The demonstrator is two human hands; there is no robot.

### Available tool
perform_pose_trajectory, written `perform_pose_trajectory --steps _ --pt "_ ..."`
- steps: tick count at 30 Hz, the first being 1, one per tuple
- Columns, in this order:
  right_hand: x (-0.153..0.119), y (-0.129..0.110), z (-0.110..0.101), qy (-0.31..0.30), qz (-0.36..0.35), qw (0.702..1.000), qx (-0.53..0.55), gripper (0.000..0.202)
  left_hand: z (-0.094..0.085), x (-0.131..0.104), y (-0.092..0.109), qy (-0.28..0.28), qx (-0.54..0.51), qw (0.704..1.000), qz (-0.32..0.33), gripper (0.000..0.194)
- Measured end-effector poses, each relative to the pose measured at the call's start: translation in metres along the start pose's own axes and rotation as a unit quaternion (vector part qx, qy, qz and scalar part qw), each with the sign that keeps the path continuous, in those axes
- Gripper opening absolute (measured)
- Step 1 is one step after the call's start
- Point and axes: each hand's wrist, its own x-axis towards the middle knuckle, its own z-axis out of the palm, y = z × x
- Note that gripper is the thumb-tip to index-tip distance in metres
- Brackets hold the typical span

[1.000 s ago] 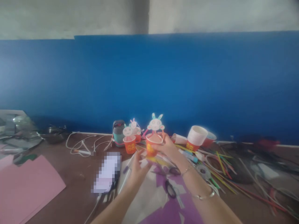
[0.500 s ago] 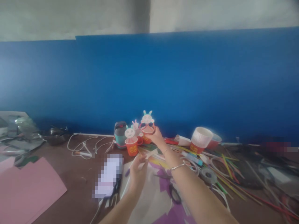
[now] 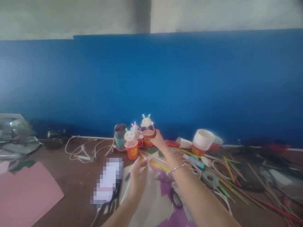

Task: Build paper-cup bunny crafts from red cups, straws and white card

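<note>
My right hand (image 3: 158, 138) reaches forward and is closed on the side of a red paper cup (image 3: 148, 141). A white paper rabbit with green ears (image 3: 146, 122) rises from that cup, red strips at its sides. Left of it stands a second red paper cup (image 3: 132, 149) with a similar rabbit (image 3: 129, 135). A third rabbit with pink ears (image 3: 134, 126) shows partly behind them. My left hand (image 3: 139, 175) rests low over the white paper (image 3: 151, 195), fingers loosely curled and apart, with nothing visible in them.
Stacked paper cups (image 3: 203, 142), a tape roll (image 3: 210, 178) and several coloured sticks lie at right. Black-handled scissors (image 3: 176, 198) lie among purple paper scraps (image 3: 181, 217). A phone (image 3: 108, 181), white cables (image 3: 82, 148) and pink paper (image 3: 30, 192) are at left; a blue wall (image 3: 151, 78) stands behind.
The cup in my right hand has come down slightly with its rabbit. My left hand stays almost in place. The whole view has shifted a little.
</note>
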Motion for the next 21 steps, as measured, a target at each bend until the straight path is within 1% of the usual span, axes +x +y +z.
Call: perform_pose_trajectory --steps 3,9,12,14,17,19,20,21 --pt "-0.003 0.001 0.0 0.002 -0.003 1.0 -0.006 0.064 0.0 0.0 0.0 0.005 -0.003 1.0 -0.008 0.027" --pt "-0.011 0.001 0.002 0.019 -0.007 0.999 -0.039 0.079 0.0 -0.002 0.004 0.001 -0.006 1.0 -0.027 0.025" --pt "-0.015 -0.001 0.0 0.028 -0.005 0.997 -0.069 0.08 0.0 -0.003 0.007 -0.007 -0.007 1.0 -0.018 0.024" --pt "-0.019 -0.005 -0.005 0.033 -0.002 0.995 -0.092 0.079 0.0 -0.004 0.007 -0.014 -0.003 1.0 -0.003 0.024" --pt "-0.033 -0.016 -0.025 0.038 -0.002 0.991 -0.132 0.072 0.0 -0.003 0.004 -0.016 0.004 1.0 0.015 0.024" --pt "-0.052 -0.027 -0.046 0.036 -0.013 0.986 -0.159 0.058 0.0 -0.003 0.002 -0.016 0.013 1.0 0.017 0.023" --pt "-0.065 -0.033 -0.058 0.027 -0.022 0.983 -0.179 0.049 0.0 -0.003 0.002 -0.017 0.019 1.0 0.014 0.023" --pt "-0.08 -0.039 -0.071 -0.005 -0.035 0.971 -0.238 0.039 -0.001 -0.003 0.002 -0.015 0.027 0.999 0.008 0.022"
